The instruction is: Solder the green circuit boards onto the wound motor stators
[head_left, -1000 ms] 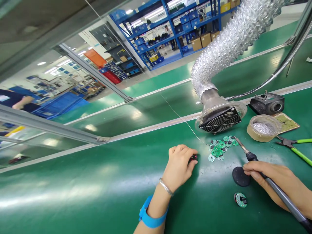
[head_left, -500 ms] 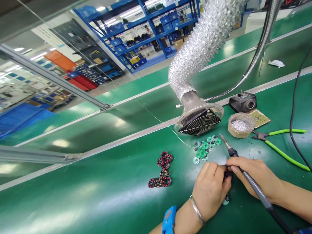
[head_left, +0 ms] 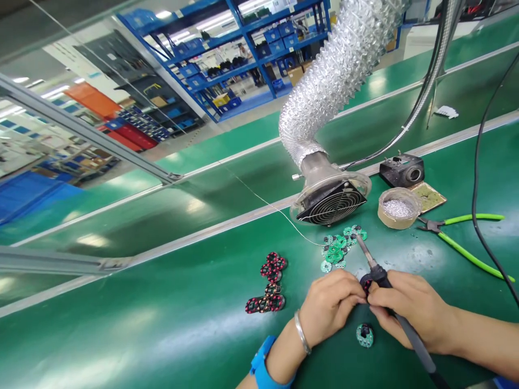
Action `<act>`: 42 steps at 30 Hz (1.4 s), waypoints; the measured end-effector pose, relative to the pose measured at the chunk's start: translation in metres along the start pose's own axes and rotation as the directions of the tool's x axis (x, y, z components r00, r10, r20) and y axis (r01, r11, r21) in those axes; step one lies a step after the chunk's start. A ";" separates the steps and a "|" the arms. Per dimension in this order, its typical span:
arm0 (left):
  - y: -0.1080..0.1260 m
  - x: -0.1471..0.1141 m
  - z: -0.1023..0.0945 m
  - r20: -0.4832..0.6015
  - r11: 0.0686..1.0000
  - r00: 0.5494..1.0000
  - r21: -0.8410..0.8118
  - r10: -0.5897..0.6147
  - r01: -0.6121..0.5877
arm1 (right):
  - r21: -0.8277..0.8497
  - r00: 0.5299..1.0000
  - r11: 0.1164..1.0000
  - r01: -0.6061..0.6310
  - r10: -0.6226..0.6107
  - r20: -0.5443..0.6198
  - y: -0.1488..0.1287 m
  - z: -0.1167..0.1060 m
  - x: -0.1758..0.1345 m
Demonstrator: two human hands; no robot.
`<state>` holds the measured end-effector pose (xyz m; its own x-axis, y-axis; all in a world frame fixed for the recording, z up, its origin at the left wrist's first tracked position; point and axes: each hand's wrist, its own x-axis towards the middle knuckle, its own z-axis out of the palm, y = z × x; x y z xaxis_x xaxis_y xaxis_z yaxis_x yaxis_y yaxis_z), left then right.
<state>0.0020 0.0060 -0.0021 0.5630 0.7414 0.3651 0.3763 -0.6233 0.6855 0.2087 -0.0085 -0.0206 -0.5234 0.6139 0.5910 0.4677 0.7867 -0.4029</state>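
Note:
My left hand (head_left: pixel 330 302) pinches a small black ring part with red dots (head_left: pixel 366 285) between thumb and fingers. My right hand (head_left: pixel 417 308) grips a soldering iron (head_left: pixel 411 332), and its fingertips also touch the ring part. The iron's tip points up and away, in front of a pile of round green circuit boards (head_left: pixel 335 253). Just below the hands lies a single round green board (head_left: pixel 365 335) with a black piece on it. To the left, several similar black-and-red ring parts (head_left: pixel 273 267) lie in a cluster.
A fume extractor hood (head_left: pixel 336 202) on a silver hose (head_left: pixel 324 92) hangs behind the boards. A round tub of metal shavings (head_left: pixel 399 209), a black iron stand (head_left: pixel 402 169) and green-handled cutters (head_left: pixel 462 243) lie at right. Thin solder wire (head_left: pixel 279 208) crosses to the pile.
Both hands have shifted, my left to the left, and the ring part between them shows more. The iron's tip has moved down and left. The single green board is now uncovered.

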 end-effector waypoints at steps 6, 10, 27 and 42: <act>0.002 -0.004 -0.007 -0.091 0.995 0.992 -0.070 -0.082 0.076 | 0.078 1.000 0.997 0.000 -0.001 0.013 0.000 0.003 0.000; 0.001 -0.001 0.004 -0.027 0.999 0.999 0.012 -0.041 0.042 | 0.313 0.998 0.948 -0.057 0.062 -0.007 0.002 -0.002 -0.004; -0.013 -0.007 -0.023 -0.275 0.753 0.865 0.427 -0.419 0.500 | 0.322 0.984 0.946 -0.045 0.097 -0.147 0.012 -0.016 0.003; 0.029 -0.004 -0.005 -0.355 0.989 0.934 0.126 -0.026 0.076 | 0.279 0.985 0.959 -0.052 0.095 -0.143 -0.008 -0.011 0.017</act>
<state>0.0070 -0.0137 0.0200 0.2548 0.7974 0.5470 0.5074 -0.5918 0.6264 0.2039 -0.0047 0.0005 -0.3696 0.6699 0.6440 0.2764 0.7409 -0.6121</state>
